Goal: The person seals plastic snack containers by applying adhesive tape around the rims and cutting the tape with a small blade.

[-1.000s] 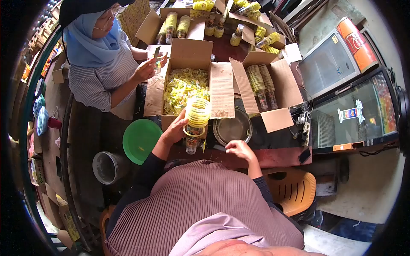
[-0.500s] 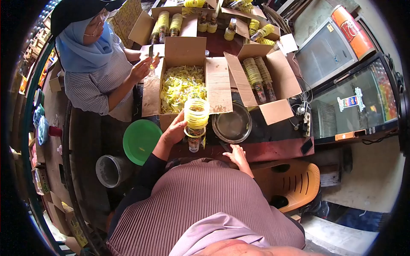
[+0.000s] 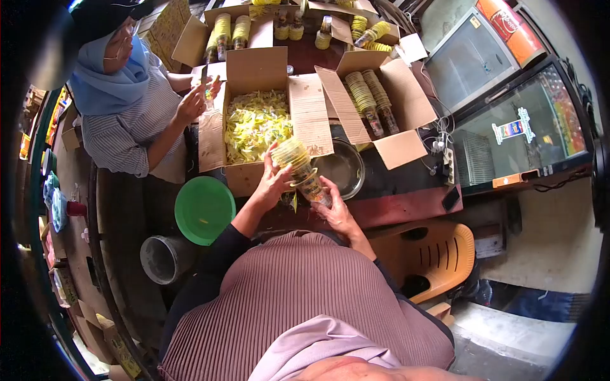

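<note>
A stack of yellow-rimmed clear cups point(image 3: 293, 157) with dark printed sides tilts between my two hands. My left hand point(image 3: 273, 183) is wrapped round its upper, rimmed part. My right hand point(image 3: 338, 214) grips the lower end. A yellow strip hangs below the stack near my left hand. Just beyond stands an open cardboard box point(image 3: 243, 181) full of yellow strips point(image 3: 257, 124). A round metal basin point(image 3: 361, 181) sits behind my right hand, partly hidden under a box flap.
Another open box point(image 3: 401, 152) holds similar cup stacks point(image 3: 375, 101). More boxes and stacks stand at the back. A green basin point(image 3: 204, 213) and grey bucket point(image 3: 163, 259) are at left. A co-worker point(image 3: 124, 108) holds a knife-like object. An orange chair point(image 3: 438, 257) stands right.
The stack has gone from upright to tilted, its bottom toward the right. My right hand has come up from the table edge and taken hold of its lower end. The view has shifted slightly.
</note>
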`<action>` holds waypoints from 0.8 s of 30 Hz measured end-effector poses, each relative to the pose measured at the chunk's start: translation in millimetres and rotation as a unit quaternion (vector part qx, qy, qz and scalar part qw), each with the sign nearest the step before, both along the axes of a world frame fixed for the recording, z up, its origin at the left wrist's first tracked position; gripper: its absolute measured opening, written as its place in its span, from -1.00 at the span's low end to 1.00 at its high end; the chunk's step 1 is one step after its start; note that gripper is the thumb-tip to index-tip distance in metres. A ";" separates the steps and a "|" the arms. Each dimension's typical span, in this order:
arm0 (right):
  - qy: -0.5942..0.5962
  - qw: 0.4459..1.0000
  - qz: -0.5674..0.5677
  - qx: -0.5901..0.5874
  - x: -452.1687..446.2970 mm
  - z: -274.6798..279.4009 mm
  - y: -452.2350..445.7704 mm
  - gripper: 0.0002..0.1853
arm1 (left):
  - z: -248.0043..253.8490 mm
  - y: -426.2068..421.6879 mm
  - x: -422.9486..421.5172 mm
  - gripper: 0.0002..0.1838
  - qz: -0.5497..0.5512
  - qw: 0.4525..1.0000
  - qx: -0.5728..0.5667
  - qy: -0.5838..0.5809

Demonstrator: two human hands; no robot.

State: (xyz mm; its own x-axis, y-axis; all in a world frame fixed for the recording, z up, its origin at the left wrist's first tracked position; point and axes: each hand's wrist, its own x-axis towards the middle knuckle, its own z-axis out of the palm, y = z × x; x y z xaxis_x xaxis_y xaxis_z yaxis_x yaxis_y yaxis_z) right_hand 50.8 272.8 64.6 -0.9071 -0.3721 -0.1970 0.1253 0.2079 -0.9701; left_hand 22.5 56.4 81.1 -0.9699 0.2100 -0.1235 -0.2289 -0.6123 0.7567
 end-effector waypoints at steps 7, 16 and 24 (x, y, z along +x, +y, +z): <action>-0.053 0.987 -0.121 0.093 22.1 50.5 82.5 -0.46 | -9.3 42.9 1.7 -0.30 -0.184 0.963 -0.198 -0.013; 0.034 0.905 -0.103 0.411 28.6 106.8 161.8 -0.64 | -69.1 147.9 16.4 -0.22 -0.495 0.854 -0.146 -0.062; 0.017 0.778 -0.006 0.629 -25.0 19.5 155.4 -0.64 | -143.9 215.8 24.8 -0.05 -0.482 0.835 -0.206 -0.168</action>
